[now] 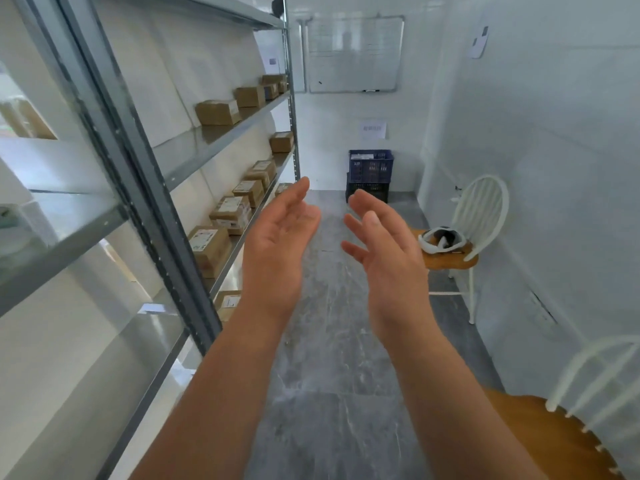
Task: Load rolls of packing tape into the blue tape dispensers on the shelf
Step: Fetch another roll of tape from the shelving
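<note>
two empty hands held up in the aisle beside the shelf.

the shelf [145, 188] runs along the left, with brown boxes [217, 112] on its levels; where the tape and dispensers are i cannot tell. the left hand [277, 244] and right hand [384, 244] are raised side by side over the grey floor [332, 341], palms turned toward each other, apart, fingers straight and relaxed, holding nothing. behind them blue crates [370, 166] sit stacked at the far end under a whiteboard [353, 53]. at right a headset [441, 240] lies on a white chair [485, 209].
</note>
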Demonstrator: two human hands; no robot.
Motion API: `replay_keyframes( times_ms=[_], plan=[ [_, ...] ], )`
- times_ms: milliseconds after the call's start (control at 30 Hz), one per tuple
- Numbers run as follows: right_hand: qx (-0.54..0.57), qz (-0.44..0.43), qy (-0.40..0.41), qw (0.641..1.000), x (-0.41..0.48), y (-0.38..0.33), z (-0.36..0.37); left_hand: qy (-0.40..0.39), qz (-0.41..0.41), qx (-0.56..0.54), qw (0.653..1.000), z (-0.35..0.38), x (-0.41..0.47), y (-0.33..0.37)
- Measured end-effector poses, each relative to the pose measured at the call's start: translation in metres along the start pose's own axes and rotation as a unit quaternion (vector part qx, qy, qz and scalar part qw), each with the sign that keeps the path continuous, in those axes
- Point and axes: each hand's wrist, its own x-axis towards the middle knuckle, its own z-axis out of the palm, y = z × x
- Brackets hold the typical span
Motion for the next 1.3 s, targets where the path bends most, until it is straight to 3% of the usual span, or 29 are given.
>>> replay_keyframes(
  times_ms=[233,467,767,1033,1300],
  plan=[
    [0.005,0.017,-0.088,0.996,0.123,0.015,-0.025,0.096,-0.003,0.004,0.995,0.056,0.086,-0.033],
    [0.067,0.052,-0.217,0.972,0.180,0.047,0.029,0.246,0.003,-0.001,0.969,0.025,0.121,-0.036],
    [0.132,0.103,-0.388,0.906,0.155,0.086,0.149,0.479,0.093,0.074,0.870,-0.072,0.101,-0.030],
    [0.160,0.094,-0.512,0.839,0.118,0.090,0.235,0.546,0.127,0.079,0.825,-0.144,0.078,-0.021],
    [0.169,0.125,-0.520,0.828,0.105,0.103,0.283,0.593,0.118,0.070,0.793,-0.185,0.074,-0.018]
  ],
)
